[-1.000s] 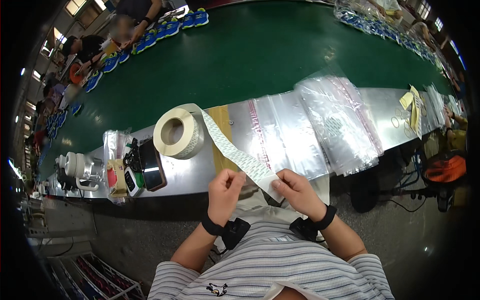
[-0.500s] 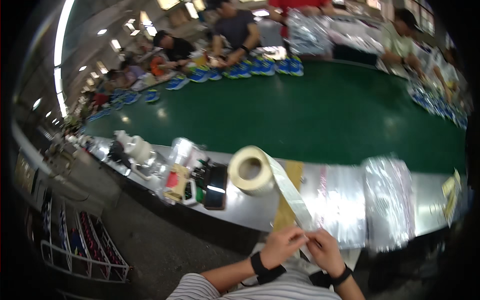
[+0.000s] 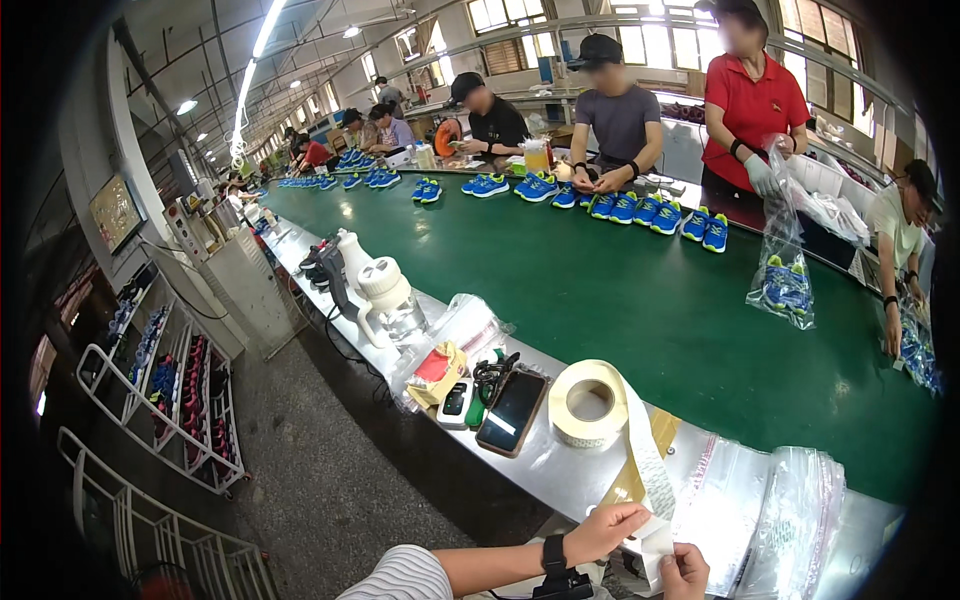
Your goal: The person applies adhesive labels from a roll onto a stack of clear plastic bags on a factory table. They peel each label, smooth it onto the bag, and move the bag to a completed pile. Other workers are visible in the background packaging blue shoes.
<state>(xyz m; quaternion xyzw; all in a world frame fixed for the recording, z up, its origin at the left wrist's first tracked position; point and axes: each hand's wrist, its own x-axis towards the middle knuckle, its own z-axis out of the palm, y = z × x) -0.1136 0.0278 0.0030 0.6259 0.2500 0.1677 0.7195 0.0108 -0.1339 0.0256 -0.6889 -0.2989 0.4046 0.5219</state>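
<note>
A roll of white labels (image 3: 590, 432) stands on the metal ledge, and its label strip (image 3: 651, 478) runs down toward me. My left hand (image 3: 604, 531) is closed in a pinch on the strip, with thumb and fingers together at its edge. Close to the right, my right hand (image 3: 686, 571) grips the loose white end of the strip between thumb and fingers. Part of the right hand lies near the dark rim of the view. Brown tape (image 3: 628, 484) lies on the ledge beneath the strip.
Clear plastic bags (image 3: 790, 515) lie right of the strip. Left of the roll are a phone (image 3: 512, 413), a small carton (image 3: 437, 372) and a white jug (image 3: 383, 285). Beyond runs a green conveyor belt (image 3: 520, 270) with blue shoes (image 3: 622, 207); several people work across it.
The view has swung left and sharpened from blur, so the roll and my hands sit farther right. More white strip shows between my hands.
</note>
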